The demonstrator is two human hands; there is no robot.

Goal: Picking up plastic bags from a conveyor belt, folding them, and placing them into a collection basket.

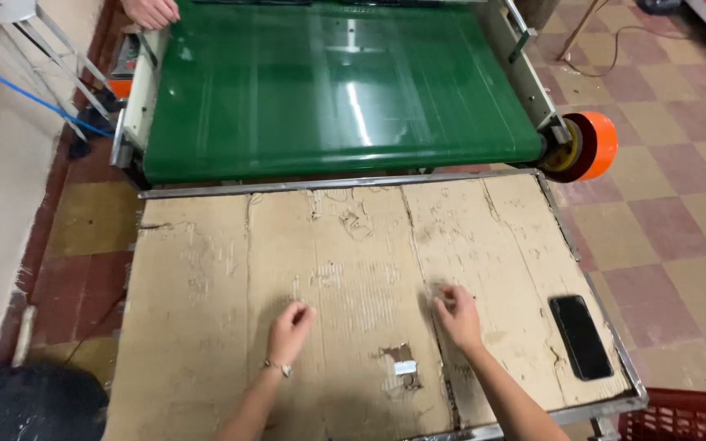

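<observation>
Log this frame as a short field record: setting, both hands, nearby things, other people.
setting: worn cardboard sheet on a metal-framed table, green conveyor belt behind it
left hand: fingers curled, resting on the cardboard, holds nothing visible
right hand: fingers pinched together on the cardboard, contents too small to tell
nearby: black phone right of the right hand; orange tape roll at the belt's corner
other people: another person's hand at the belt's far left edge

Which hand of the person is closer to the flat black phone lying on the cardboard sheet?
The right hand is closer: the flat black phone lies just to its right. The left hand rests farther left on the cardboard sheet.
</observation>
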